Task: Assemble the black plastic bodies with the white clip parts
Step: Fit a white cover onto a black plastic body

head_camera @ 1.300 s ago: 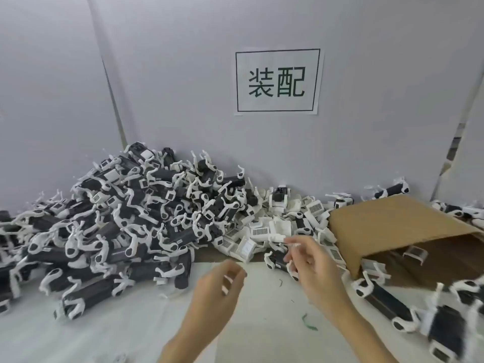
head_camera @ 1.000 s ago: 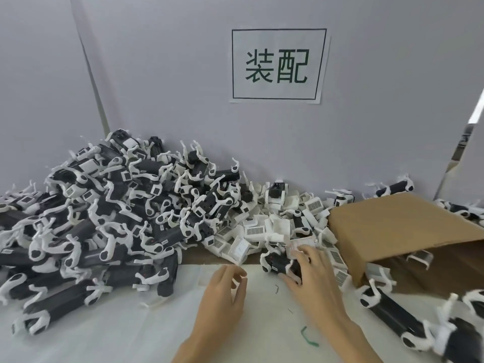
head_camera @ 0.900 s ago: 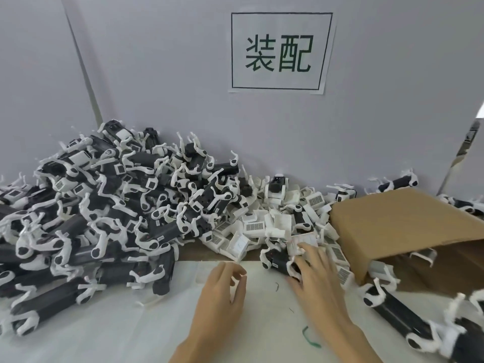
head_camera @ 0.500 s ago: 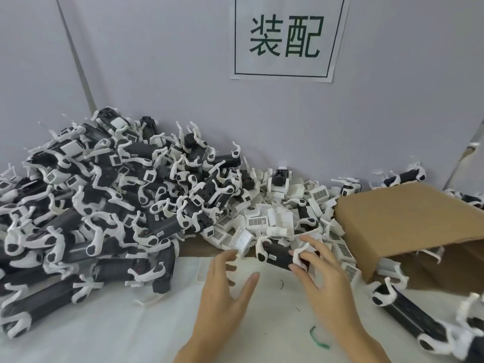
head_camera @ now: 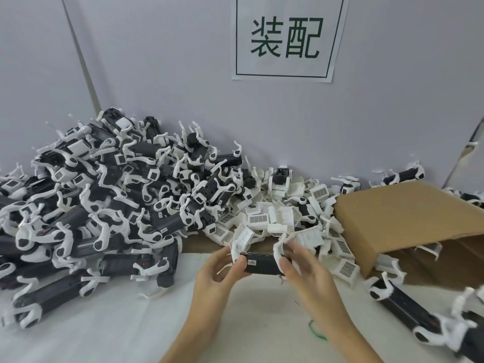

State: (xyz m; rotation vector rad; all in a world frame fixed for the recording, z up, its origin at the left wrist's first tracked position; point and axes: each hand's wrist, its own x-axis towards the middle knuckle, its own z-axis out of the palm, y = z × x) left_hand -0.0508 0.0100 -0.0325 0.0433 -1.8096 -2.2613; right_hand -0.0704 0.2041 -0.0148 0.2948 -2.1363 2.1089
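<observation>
Item, head view: short black plastic body with white clip arms at both ends (head_camera: 262, 263), now lifted clear of the white-covered bench (head_camera: 131, 331) and held at lower centre of the frame between both hands. Half a second earlier it was held lower, at the near edge of the loose white clips, gripped by the right hand alone, the left hand hovering open beside it. Change: the left hand has closed in on the body's left end. Meaning, as a judgement: pick-up is done and the piece is presented for fitting or checking of a clip; whether its clips are fully seated cannot be told.

Left hand (head_camera: 217, 279): enters from bottom centre, palm turned right, thumb and curled fingers (head_camera: 242, 263) pinching the left end of the black body.

Right hand (head_camera: 306, 276): enters from lower right, fingers curled round the right end of the body, over the white arm there; somewhat blurred, so the exact contact is unclear.

Stock, same view: heap of black bodies carrying white clips (head_camera: 117, 195), left half of frame; spread of loose white ribbed clip parts (head_camera: 288, 218), centre, just behind the hands; tipped brown cardboard box (head_camera: 406, 218), right, with more pieces at its mouth; white paper sign with green characters (head_camera: 285, 38), top centre on the grey wall.
</observation>
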